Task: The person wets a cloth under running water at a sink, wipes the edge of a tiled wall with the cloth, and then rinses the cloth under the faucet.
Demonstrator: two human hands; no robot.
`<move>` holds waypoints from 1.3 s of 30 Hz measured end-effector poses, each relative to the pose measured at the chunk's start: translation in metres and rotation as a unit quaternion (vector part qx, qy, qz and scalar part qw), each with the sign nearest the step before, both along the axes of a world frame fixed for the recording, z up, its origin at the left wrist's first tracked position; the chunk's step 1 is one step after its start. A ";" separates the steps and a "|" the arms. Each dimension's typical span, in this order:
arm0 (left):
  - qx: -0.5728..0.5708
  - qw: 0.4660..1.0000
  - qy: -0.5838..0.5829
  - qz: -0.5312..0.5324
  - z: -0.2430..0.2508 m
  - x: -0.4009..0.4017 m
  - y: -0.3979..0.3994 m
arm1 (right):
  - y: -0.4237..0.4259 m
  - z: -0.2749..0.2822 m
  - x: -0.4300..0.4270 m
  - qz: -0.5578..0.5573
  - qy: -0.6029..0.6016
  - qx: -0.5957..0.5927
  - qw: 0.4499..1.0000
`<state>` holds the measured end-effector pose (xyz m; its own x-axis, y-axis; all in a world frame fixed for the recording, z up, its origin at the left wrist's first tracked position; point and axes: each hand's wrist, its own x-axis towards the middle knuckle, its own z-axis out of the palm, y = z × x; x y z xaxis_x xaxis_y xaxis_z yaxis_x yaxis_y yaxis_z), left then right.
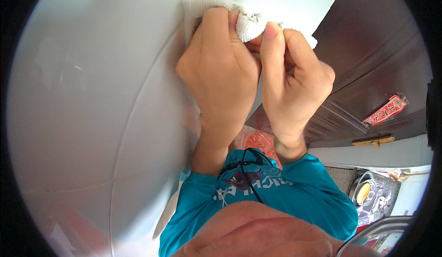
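Observation:
A white textured cloth (210, 0), bunched and marked with a few dark specks, lies against a glossy pale wall surface (86, 94). My left hand (221, 67) is raised with its back towards me and its bent fingers pressed into the cloth, the fingertips hidden in the folds. Just right of it, my right hand (297, 74) pinches another part of the same cloth between thumb and curled fingers. The two hands are close together near the top of the view.
Right of the hands stands a dark brown panelled door (373, 56) with a red sticker bearing writing (386, 110) and a gold handle (373, 141). Beyond it, a gas stove (380, 198) holds a pan (363, 192). Reddish flooring (260, 143) shows below my wrists.

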<state>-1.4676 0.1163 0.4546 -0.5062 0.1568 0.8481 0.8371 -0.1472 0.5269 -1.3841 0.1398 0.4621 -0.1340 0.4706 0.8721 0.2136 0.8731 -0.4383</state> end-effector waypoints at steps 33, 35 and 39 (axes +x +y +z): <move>-0.046 0.998 -0.031 -0.032 -0.033 0.015 0.000 | 0.021 -0.035 0.009 0.020 0.039 0.060 0.997; -0.021 0.999 -0.014 -0.034 -0.031 0.018 0.002 | 0.019 -0.035 0.013 0.021 0.036 0.054 0.998; -0.074 0.995 -0.049 -0.046 -0.051 0.025 -0.002 | 0.024 -0.063 0.022 0.038 0.048 0.032 0.998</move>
<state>-1.4424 0.1144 0.4039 -0.5636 0.3255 0.7592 0.7665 -0.1365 0.6276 -1.3622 0.1641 0.3989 -0.0829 0.4053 0.9104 0.1049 0.9120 -0.3964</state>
